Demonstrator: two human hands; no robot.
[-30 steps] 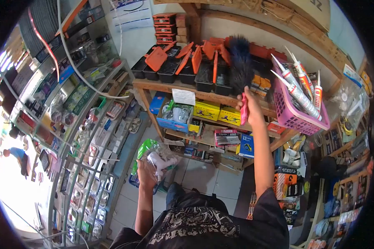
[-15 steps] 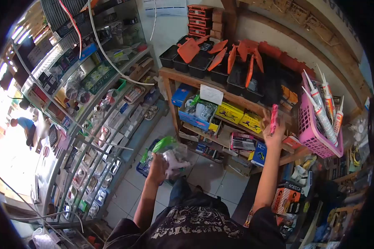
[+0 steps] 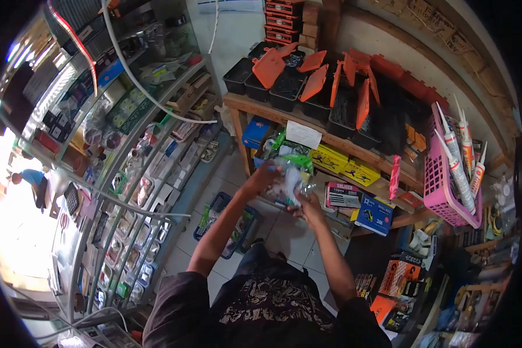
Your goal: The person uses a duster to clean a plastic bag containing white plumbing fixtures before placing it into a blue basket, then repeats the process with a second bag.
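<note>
A clear plastic bag (image 3: pixel 290 180) with bright green parts and pale contents is held between both hands, in front of the shelf under the wooden bench. My left hand (image 3: pixel 263 178) is closed on its left side, and my right hand (image 3: pixel 307 207) grips its lower right side. Behind the bag sits a blue box of packed items, mostly covered by it. Below and to the left, a blue basket (image 3: pixel 249 223) holding green and clear packets stands on the tiled floor. A pink object (image 3: pixel 395 177) hangs at the bench edge, right of my hands.
Black bins (image 3: pixel 285 93) with orange lids line the wooden bench (image 3: pixel 238 104). A pink basket (image 3: pixel 441 194) of sealant tubes stands at the right. Yellow boxes (image 3: pixel 359 173) and a blue box (image 3: pixel 374 216) fill the lower shelf. Glass display shelves run along the left. A person (image 3: pixel 33 182) is at far left.
The bag has moved up and right from above the floor basket to the shelf front. My right hand has come away from the pink object and down-left onto the bag.
</note>
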